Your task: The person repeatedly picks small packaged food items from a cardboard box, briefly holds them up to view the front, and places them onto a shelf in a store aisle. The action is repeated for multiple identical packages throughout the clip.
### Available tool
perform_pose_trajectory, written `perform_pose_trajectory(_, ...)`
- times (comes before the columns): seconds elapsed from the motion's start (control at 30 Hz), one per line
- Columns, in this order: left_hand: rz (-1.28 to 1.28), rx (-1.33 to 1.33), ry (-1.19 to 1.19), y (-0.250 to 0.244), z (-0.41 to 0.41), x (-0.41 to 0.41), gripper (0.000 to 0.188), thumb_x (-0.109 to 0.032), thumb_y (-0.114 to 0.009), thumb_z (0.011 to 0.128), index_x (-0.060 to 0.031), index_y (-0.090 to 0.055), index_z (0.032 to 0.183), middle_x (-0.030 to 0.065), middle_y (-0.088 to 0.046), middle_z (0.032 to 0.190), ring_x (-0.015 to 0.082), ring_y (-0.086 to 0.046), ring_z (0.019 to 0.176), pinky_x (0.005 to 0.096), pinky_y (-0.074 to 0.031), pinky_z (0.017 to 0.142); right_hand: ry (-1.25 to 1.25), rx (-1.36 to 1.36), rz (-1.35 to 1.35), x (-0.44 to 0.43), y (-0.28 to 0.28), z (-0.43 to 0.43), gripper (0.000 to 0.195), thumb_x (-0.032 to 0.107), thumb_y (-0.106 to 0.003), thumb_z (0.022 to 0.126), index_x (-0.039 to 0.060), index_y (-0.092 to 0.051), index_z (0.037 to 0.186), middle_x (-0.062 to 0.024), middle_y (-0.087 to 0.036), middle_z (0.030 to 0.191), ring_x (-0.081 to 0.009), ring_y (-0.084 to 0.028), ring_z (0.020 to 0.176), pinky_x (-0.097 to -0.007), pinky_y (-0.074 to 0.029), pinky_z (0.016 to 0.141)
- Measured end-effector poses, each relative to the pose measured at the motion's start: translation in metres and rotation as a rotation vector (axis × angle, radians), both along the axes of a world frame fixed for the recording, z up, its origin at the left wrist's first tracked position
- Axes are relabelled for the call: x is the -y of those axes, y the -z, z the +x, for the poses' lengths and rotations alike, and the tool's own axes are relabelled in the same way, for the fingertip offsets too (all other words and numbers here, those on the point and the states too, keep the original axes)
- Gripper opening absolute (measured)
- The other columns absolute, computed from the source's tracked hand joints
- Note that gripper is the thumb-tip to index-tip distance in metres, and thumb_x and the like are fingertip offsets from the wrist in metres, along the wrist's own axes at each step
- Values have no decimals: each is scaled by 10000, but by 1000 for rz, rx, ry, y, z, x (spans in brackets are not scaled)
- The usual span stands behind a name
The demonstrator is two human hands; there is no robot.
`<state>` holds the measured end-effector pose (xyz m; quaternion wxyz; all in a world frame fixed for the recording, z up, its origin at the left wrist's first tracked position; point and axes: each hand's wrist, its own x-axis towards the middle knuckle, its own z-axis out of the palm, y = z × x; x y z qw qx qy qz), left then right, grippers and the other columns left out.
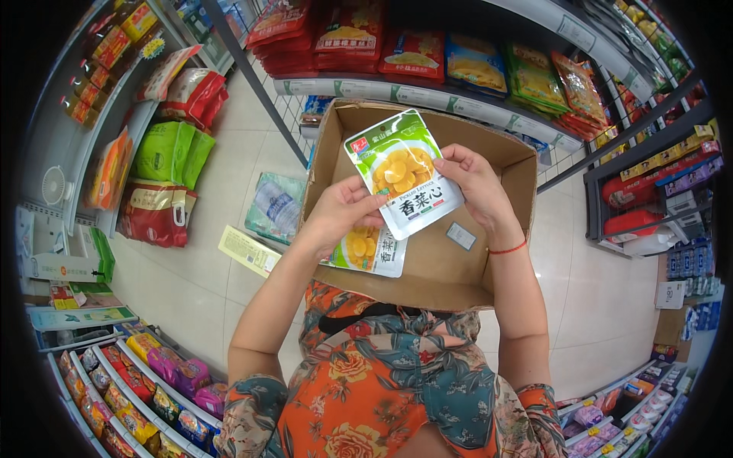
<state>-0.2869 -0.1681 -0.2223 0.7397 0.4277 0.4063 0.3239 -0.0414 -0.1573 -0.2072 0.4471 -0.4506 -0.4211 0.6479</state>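
Observation:
Both hands grip a green-and-white pouch of pickled lettuce [404,172], tilted, its printed front facing up. My left hand [346,212] pinches its lower left edge, thumb on the front. My right hand [475,180] has the right edge between thumb and fingers. Below is an open cardboard box [469,292]. A second pouch of the same kind [378,257] lies in the box at its near left, partly covered by my left hand and the held pouch. A small pale card or label [460,236] lies on the box floor.
Ahead, a shelf with a price rail [424,97] carries red packets [349,34], a blue packet [475,63] and green packets [535,80]. Left of the box are a shrink-wrapped bottle pack [275,203] and a yellow carton [249,251]. Snack shelves [143,395] stand behind left.

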Motion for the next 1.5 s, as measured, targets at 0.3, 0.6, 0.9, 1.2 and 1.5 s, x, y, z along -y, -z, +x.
perform_pose_trajectory(0.3,67,8,-189,-18,-1,-9,276,-136,-587,975,-12,-588,1222,64,-691,1067,118,-691,888,255,-591,735,-91,149,-15,11,-27,2,438,94,-660,904,30,-509,1310,-19,-701,937,-60,-644,798,-202,-523,629)
perform_pose_trajectory(0.6,171,19,-190,-38,2,-5,595,-24,-614,922,-29,-373,1466,73,-687,1112,101,-668,924,222,-572,696,-109,202,52,16,-52,10,615,55,-682,881,2,-406,1428,-44,-656,954,-91,-649,809,-200,-548,577)
perform_pose_trajectory(0.9,259,7,39,-57,4,-6,832,23,-666,857,-72,-211,1547,106,-608,1233,97,-647,933,215,-559,652,-18,302,131,23,-68,19,604,33,-668,885,-23,-414,1430,-34,-641,922,-69,-627,773,-188,-522,545)
perform_pose_trajectory(1.2,321,-18,64,-83,14,-11,832,22,-677,848,-68,-227,1542,94,-614,1121,113,-650,866,225,-562,658,99,280,230,30,-83,24,628,12,-660,882,-55,-384,1442,-52,-656,937,-56,-617,768,-182,-490,532)
perform_pose_trajectory(1.5,437,26,91,-111,28,-27,773,35,-650,869,-54,-259,1530,94,-625,1082,105,-655,837,225,-557,655,196,321,344,35,-116,35,644,45,-675,881,-54,-382,1446,-68,-669,980,-58,-628,775,-181,-493,553)
